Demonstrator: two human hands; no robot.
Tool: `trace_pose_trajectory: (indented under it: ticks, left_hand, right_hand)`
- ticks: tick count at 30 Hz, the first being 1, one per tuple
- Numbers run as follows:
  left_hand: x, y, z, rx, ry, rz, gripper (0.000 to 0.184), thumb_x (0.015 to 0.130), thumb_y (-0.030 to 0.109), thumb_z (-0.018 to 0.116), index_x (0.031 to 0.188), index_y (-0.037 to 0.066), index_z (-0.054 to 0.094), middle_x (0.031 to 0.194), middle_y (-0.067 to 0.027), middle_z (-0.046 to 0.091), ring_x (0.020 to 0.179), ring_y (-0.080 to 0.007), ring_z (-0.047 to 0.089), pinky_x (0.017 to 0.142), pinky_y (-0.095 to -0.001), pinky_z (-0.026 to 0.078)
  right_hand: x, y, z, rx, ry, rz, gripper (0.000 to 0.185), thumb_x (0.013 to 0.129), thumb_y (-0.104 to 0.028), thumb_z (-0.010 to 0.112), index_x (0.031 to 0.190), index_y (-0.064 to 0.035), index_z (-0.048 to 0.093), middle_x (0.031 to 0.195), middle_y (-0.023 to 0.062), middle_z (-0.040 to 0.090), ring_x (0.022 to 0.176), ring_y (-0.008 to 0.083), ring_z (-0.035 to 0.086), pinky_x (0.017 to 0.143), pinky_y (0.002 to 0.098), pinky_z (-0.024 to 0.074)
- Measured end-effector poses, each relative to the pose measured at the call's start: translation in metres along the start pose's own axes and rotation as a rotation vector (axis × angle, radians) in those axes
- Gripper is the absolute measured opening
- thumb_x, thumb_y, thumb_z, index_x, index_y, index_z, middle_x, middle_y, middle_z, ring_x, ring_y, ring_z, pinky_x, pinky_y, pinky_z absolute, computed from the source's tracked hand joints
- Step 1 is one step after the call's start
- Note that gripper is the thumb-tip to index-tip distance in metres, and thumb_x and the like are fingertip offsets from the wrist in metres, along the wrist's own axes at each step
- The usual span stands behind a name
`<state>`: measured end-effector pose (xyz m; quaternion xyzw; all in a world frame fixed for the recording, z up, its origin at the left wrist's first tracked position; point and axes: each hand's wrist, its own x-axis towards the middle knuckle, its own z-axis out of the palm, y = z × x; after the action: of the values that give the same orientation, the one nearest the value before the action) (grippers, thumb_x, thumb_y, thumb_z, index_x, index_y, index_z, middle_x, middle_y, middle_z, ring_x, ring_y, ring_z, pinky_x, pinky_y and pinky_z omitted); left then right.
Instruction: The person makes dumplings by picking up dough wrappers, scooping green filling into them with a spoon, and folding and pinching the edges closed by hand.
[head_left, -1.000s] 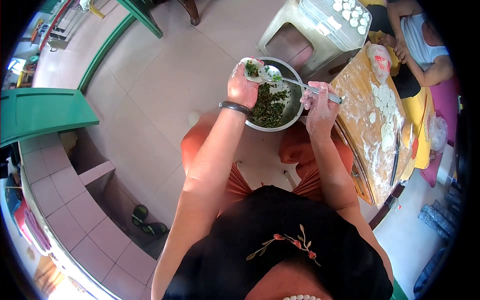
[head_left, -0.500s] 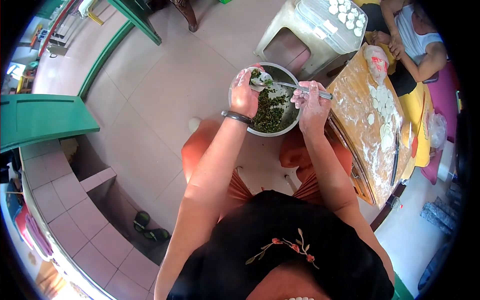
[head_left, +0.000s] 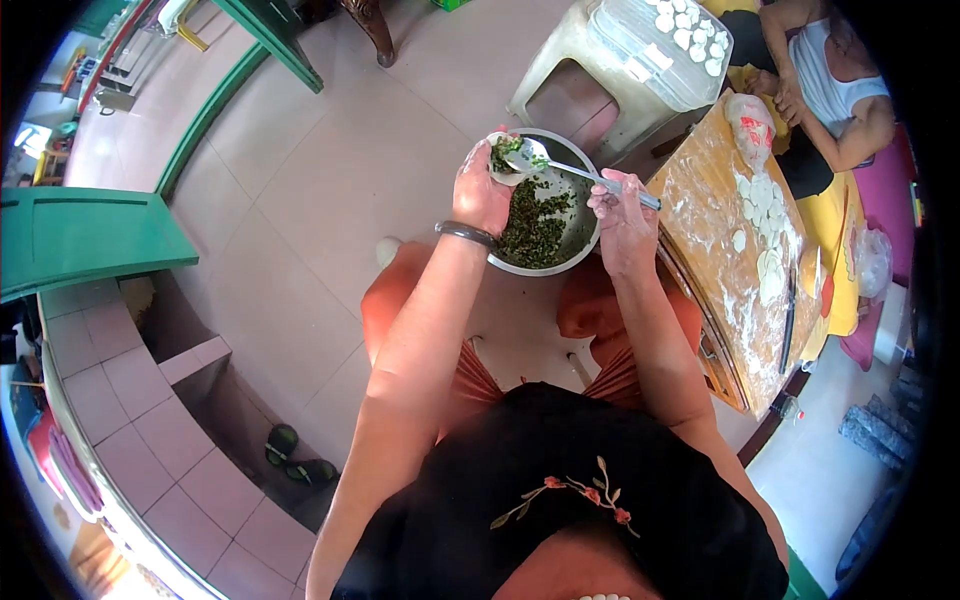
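My left hand (head_left: 482,190) cups a round dumpling wrapper (head_left: 503,178) above the left rim of a metal bowl (head_left: 548,270). Chopped green filling (head_left: 503,152) lies on the wrapper. In my floury right hand (head_left: 625,220), the fingers close round the handle of a spoon (head_left: 575,170), whose bowl end rests at the filling on the wrapper. Dark green chopped filling (head_left: 535,230) covers much of the bowl's inside, below both hands.
To the right stands a floured wooden board (head_left: 715,270) with flat wrappers (head_left: 768,205), a plastic bag (head_left: 750,130) and a dark stick (head_left: 788,320). A stool (head_left: 550,75) carries a plastic box (head_left: 650,55) topped with finished dumplings (head_left: 690,30). Another person (head_left: 840,90) sits at upper right.
The spoon's bowl end has shifted slightly, showing its back over the wrapper. My left hand has turned a little, so more filling and wrapper show. My right hand stays nearly in place.
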<state>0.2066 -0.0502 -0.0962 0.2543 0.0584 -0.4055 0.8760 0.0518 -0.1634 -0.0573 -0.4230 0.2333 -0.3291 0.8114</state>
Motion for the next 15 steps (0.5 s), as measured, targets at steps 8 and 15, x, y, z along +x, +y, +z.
trace_pose_trajectory:
  ticks: [8, 15]
  left_hand:
    - [0.012, 0.01, -0.017, -0.181, 0.026, 0.058, 0.033, 0.099, 0.023, 0.033, 0.112, -0.003, 0.048, 0.112, -0.0177, 0.055, 0.109, -0.0327, 0.052, 0.099, -0.0459, 0.04]
    - [0.007, 0.02, -0.012, -0.201, 0.022, -0.002, 0.028, 0.098, 0.021, 0.036, 0.106, -0.002, 0.049, 0.107, -0.0193, 0.056, 0.109, -0.0369, 0.052, 0.097, -0.0519, 0.042]
  right_hand:
    - [-0.004, -0.017, -0.008, -0.194, 0.099, -0.138, 0.023, 0.098, -0.019, 0.048, 0.097, 0.0006, 0.059, 0.076, 0.0065, 0.06, 0.066, 0.0122, 0.055, 0.057, 0.0231, 0.043]
    - [-0.007, 0.002, -0.004, -0.638, 0.136, -0.24, 0.022, 0.099, -0.014, 0.042, 0.095, 0.0009, 0.059, 0.074, 0.0039, 0.058, 0.06, 0.0073, 0.05, 0.055, 0.0204, 0.0411]
